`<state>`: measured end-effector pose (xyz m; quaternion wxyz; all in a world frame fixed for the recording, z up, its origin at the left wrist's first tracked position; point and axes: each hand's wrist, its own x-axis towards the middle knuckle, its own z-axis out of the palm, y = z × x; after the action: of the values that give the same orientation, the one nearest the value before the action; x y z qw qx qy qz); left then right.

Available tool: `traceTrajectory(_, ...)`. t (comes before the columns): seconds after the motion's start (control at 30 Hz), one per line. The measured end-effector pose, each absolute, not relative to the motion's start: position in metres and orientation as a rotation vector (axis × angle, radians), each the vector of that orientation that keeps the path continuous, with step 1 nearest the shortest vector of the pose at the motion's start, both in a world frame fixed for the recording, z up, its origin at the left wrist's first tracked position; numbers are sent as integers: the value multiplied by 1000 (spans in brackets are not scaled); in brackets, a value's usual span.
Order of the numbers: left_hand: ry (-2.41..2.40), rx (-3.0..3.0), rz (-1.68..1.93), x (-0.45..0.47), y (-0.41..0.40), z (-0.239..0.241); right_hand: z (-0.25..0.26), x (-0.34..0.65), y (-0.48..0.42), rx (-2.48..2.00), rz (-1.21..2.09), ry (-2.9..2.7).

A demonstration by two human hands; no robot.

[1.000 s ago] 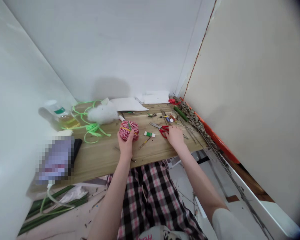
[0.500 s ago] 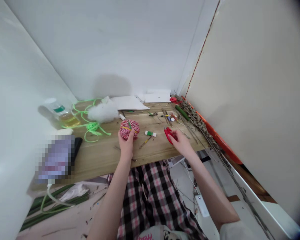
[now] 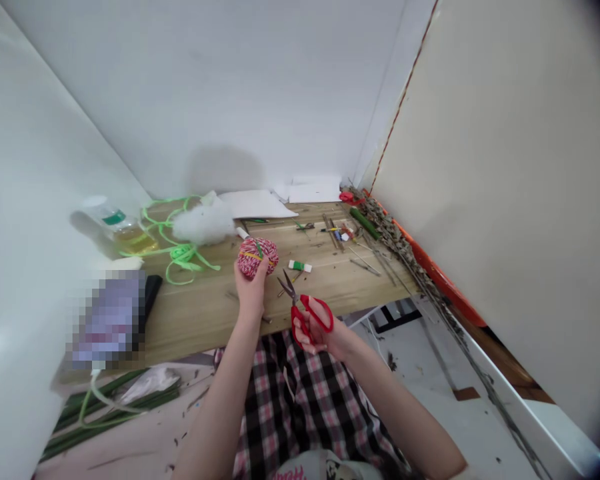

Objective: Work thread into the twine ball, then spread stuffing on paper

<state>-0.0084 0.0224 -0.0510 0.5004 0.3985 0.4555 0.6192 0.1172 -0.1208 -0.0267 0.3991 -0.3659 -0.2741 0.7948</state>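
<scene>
My left hand [image 3: 251,288] grips a round ball of red-and-white twine [image 3: 257,256] with a yellow band and a bit of green on it, just above the table. In my right hand [image 3: 320,332] is a pair of red-handled scissors [image 3: 311,315], held near the table's front edge over my lap. Its blades are parted and point up and left, toward the twine. A small green-and-white tube [image 3: 300,267] lies just beyond the blade tips. Beneath the blades is a thin brown stick-like tool, partly covered.
Green cord [image 3: 184,257], white fluffy stuffing [image 3: 205,221] and a bottle of yellow liquid [image 3: 130,233] are at the left of the wooden table [image 3: 195,313]. Twigs and small tools lie to the right, beside a bundle of dry branches [image 3: 395,230]. White sheets [image 3: 260,204] rest at the back.
My right hand has lifted the scissors off the right of the table and brought them left and toward me, their blades now spread. The left hand with the twine has barely moved.
</scene>
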Motion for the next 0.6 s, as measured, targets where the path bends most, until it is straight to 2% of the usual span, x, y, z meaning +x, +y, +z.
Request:
traceTrajectory(0.37,1091,970,1540,-9,20,-48,-23,110,-100,-881,1966,-494)
traceTrajectory(0.6,1086,963,1560,-8,20,-48,-24,108,-102,-869,1862,-557)
